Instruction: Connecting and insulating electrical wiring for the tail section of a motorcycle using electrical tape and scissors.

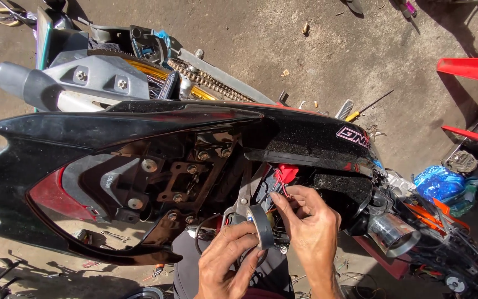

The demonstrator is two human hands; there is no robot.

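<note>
My left hand (229, 260) grips a tape roll (262, 226) and scissors (243, 200), fingers curled tight. The scissors point up to 12 o'clock. My right hand (310, 224) pinches red wires (281, 185) at 1 o'clock of the roll, inside the open black bike tail (139, 133).

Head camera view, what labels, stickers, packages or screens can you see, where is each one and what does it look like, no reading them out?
Sticker: right end of the black motorcycle tail panel, slanted pink-and-white lettering.
Plastic bag: on the ground at right, below the red panel, crumpled, shiny blue.
Tape roll: held between the left hand and right hand, grey, no label visible.
No screens in view.
</note>
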